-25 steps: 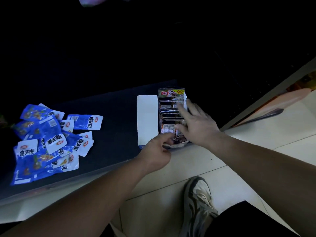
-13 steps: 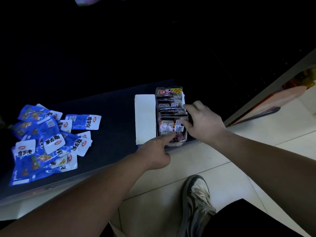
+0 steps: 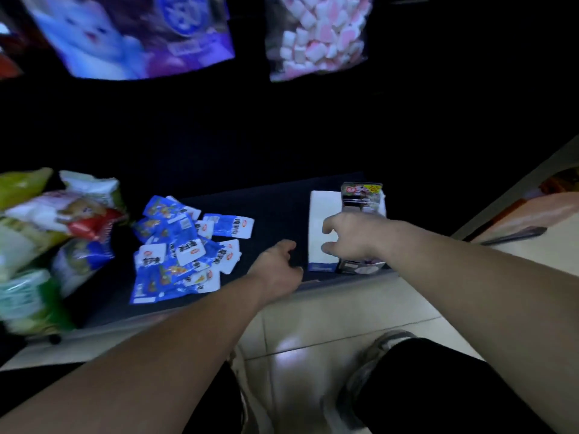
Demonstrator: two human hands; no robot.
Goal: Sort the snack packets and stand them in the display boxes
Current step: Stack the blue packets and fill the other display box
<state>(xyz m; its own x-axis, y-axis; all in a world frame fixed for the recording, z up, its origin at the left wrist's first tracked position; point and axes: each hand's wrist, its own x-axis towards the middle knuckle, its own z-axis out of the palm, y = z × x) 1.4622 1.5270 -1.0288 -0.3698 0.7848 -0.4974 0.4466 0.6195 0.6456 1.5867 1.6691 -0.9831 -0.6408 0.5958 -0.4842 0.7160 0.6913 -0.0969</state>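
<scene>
Dark snack packets (image 3: 362,195): standing filed just right of the white display box (image 3: 324,214). Blue packets (image 3: 185,249): lying heaped well left of it, likely awaiting sorting. Right hand (image 3: 351,236): arching over the box, fingers curved, grip unclear. Left hand (image 3: 279,261): hovering just left, loosely curled, holding nothing.

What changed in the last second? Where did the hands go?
The left hand came off the dark packets and drew away leftward, toward the blue packets. The right hand slid left across the display box, fingers curled over its white part; whether it grips anything is unclear. The dark packets still stand in the box; the blue pile has not moved.
</scene>
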